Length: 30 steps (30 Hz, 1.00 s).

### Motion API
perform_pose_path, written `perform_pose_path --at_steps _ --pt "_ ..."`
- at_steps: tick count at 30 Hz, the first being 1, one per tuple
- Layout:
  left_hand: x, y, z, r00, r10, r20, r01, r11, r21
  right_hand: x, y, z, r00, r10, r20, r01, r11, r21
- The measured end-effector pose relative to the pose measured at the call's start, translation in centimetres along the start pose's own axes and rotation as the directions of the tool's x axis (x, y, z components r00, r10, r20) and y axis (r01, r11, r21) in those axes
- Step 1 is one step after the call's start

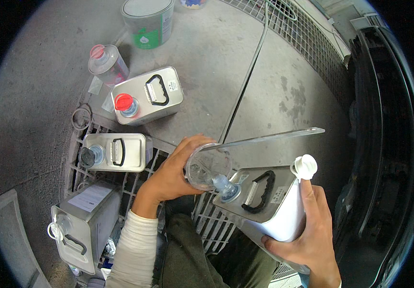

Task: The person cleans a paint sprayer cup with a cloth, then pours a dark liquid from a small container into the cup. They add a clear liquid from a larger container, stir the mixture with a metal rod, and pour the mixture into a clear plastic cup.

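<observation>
Tilted in the right hand [312, 235]: rectangular silver metal canister [269, 201] with black handle, spout at the cup. Clear plastic mixing cup [209, 167] with long clear stirring stick [264, 139], gripped by left hand [171, 177], above floor grate [120, 180].

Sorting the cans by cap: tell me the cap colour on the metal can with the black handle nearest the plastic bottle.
Red cap, head view.
</observation>
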State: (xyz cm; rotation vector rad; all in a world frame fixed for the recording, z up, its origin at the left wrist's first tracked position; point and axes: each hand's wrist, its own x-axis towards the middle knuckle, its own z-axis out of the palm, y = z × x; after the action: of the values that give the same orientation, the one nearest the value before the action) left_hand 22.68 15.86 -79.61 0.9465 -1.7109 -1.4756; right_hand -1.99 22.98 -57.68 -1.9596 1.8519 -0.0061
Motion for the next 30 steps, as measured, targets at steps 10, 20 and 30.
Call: perform_pose_path --at_steps 10,20,30 --pt "-0.2 0.1 0.2 1.0 -0.015 -0.01 0.014 0.997 -0.082 -0.5 0.0 -0.1 0.999 -0.028 -0.032 0.027 1.0 -0.005" --pt "-0.1 0.2 0.3 0.999 0.032 -0.028 -0.033 0.998 -0.053 -0.9 -0.2 -0.3 1.0 -0.014 -0.026 0.013 0.999 -0.032" --pt "0.1 1.8 -0.4 0.995 0.066 -0.074 -0.071 0.995 -0.07 -1.8 1.0 -1.6 0.999 -0.018 -0.043 0.021 0.997 0.068"
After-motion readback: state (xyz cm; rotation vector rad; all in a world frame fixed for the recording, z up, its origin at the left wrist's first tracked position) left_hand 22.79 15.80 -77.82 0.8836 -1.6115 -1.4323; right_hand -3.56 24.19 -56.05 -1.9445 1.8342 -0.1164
